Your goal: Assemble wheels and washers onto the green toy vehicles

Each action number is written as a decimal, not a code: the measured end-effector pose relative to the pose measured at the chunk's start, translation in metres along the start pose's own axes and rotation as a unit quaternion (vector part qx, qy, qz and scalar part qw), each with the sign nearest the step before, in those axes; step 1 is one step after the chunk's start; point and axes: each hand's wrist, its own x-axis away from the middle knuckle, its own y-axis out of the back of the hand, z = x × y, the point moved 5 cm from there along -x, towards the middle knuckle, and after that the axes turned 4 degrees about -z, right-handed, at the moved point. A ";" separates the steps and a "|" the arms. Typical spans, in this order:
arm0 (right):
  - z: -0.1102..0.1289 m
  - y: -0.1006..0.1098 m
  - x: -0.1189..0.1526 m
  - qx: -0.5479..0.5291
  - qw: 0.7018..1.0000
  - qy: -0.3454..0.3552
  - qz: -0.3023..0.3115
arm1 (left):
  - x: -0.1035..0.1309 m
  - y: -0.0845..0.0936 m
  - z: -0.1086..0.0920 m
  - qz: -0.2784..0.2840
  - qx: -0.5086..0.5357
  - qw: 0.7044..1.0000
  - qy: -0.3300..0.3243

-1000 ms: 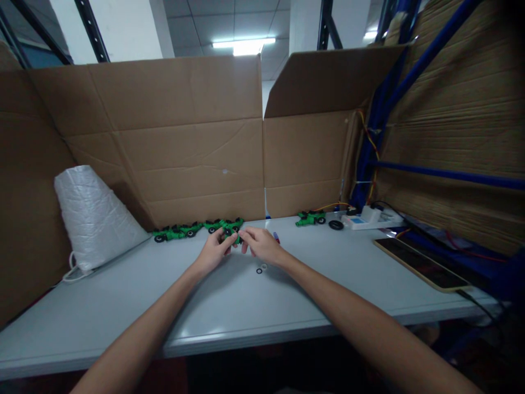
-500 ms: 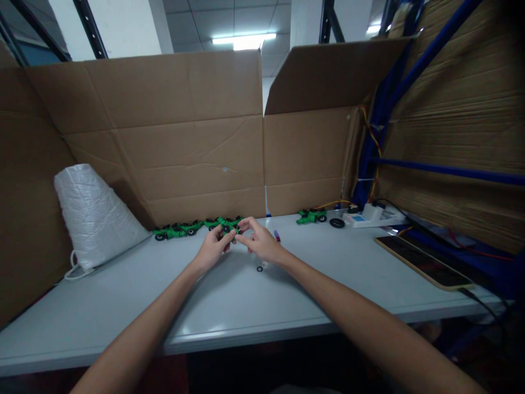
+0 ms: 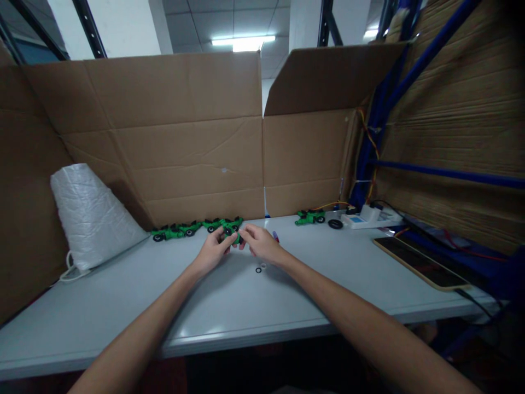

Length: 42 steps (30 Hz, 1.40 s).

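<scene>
Above the middle of the table, my left hand (image 3: 212, 249) is closed round a small green toy vehicle (image 3: 232, 237) with black parts, thumb on top. At the toy's right end, my right hand (image 3: 261, 242) pinches with thumb and fingertips; the exact part it grips is largely hidden. Just below my hands lie a small black ring (image 3: 258, 270) and a pale ring (image 3: 263, 265). Behind them is a green toy vehicle (image 3: 221, 224) with black wheels, and another green toy vehicle (image 3: 174, 232) lies in line to its left.
At the back right sit one more green toy vehicle (image 3: 310, 218), a black ring-shaped piece (image 3: 335, 224) and a white power strip (image 3: 369, 219). A phone (image 3: 422, 262) lies on the right. A wrapped white cone (image 3: 94, 219) stands left. Cardboard (image 3: 197, 142) walls the back.
My right hand has lowered slightly, its raised fingers coming down beside the toy. The toy has turned a little in my left hand, showing more green. The view has shifted slightly.
</scene>
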 end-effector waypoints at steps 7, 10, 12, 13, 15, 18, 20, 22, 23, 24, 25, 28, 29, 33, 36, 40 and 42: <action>0.002 0.001 0.002 -0.018 0.997 0.066 -0.043 | -0.004 0.009 -0.001 -0.035 -0.004 0.999 -0.012; 0.005 0.001 0.002 -0.020 0.998 0.062 -0.019 | -0.004 0.009 -0.005 -0.037 -0.015 0.999 -0.018; 0.005 0.002 0.001 -0.007 0.999 0.046 -0.003 | -0.003 0.008 -0.009 -0.033 -0.013 0.999 -0.020; 0.005 0.002 0.001 0.005 0.999 0.038 0.003 | -0.003 0.007 -0.010 -0.030 -0.011 0.999 -0.020; 0.005 0.003 0.000 0.031 0.999 0.028 0.017 | -0.002 0.006 -0.010 -0.024 -0.007 1.000 -0.017; 0.006 0.005 0.000 0.053 0.998 0.038 0.016 | -0.002 0.005 -0.008 -0.018 -0.005 1.000 -0.012; 0.007 0.008 -0.001 0.048 0.997 0.055 0.001 | -0.002 0.006 -0.006 -0.013 -0.005 1.000 -0.010; 0.009 0.008 -0.001 0.031 0.997 0.074 -0.004 | -0.003 0.007 -0.004 -0.016 -0.011 1.000 -0.012; 0.009 0.008 -0.001 0.024 0.996 0.083 -0.004 | -0.003 0.008 -0.004 -0.019 -0.014 1.000 -0.014; 0.010 0.008 -0.001 0.019 0.996 0.092 -0.005 | -0.004 0.009 -0.004 -0.024 -0.017 0.999 -0.016; 0.010 0.009 -0.001 0.018 0.995 0.098 -0.010 | -0.004 0.010 -0.004 -0.029 -0.018 0.999 -0.018; 0.012 0.010 0.000 0.021 0.993 0.107 -0.036 | -0.005 0.011 -0.004 -0.037 -0.017 0.999 -0.018; 0.012 0.010 0.000 0.021 0.994 0.105 -0.038 | -0.005 0.010 -0.004 -0.036 -0.016 0.999 -0.016; 0.012 0.006 0.002 0.027 0.997 0.079 0.000 | -0.004 0.007 -0.005 -0.027 -0.009 1.000 -0.010; 0.009 0.005 0.002 0.030 0.998 0.059 0.016 | -0.003 0.005 -0.005 -0.022 -0.005 1.000 -0.007; 0.008 0.004 0.001 0.025 0.998 0.053 0.017 | -0.003 0.005 -0.004 -0.021 -0.004 1.000 -0.008; 0.008 0.004 0.000 0.023 0.998 0.057 0.015 | -0.003 0.006 -0.004 -0.021 -0.008 1.000 -0.009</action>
